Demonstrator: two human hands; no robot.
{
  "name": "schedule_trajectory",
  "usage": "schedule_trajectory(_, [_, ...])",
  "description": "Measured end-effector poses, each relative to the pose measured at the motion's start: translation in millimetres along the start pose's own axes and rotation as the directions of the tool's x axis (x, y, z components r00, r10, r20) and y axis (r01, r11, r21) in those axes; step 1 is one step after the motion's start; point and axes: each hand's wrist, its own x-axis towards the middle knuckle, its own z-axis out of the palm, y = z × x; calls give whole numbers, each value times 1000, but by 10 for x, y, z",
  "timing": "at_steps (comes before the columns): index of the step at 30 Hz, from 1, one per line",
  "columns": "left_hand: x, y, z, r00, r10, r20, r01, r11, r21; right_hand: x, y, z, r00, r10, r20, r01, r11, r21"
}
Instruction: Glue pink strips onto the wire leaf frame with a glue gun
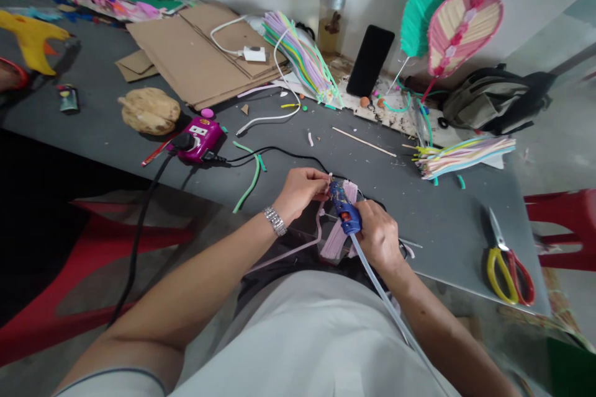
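left hand (300, 193): pressed together, pink pipe cleaners (336, 229) pinched | right hand (379, 237): closed, blue glue gun (344, 216) gripped

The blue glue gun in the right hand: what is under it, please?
Pale pink pipe cleaners lie under the blue glue gun. The right hand hides the rest beneath it.

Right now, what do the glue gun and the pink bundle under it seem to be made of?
The hot glue gun in the right hand looks like moulded blue plastic, with a smooth, slightly glossy shell. The pink bundle looks like fuzzy chenille pipe cleaners, going by its soft, ribbed surface, though blur leaves that open. The clear rod behind the gun looks like a translucent glue stick.
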Motion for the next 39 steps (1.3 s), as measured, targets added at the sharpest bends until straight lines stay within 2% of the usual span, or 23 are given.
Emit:
schedule_trajectory(21, [10, -18, 1, 1000, -1, -18, 1, 1000, 19, -30, 24, 31, 999, -37, -9, 35, 992, -124])
schedule_trajectory(39, [-13, 13, 11, 1000, -7, -16, 8, 999, 32, -19, 27, 51, 998, -46, -35, 40, 989, -145])
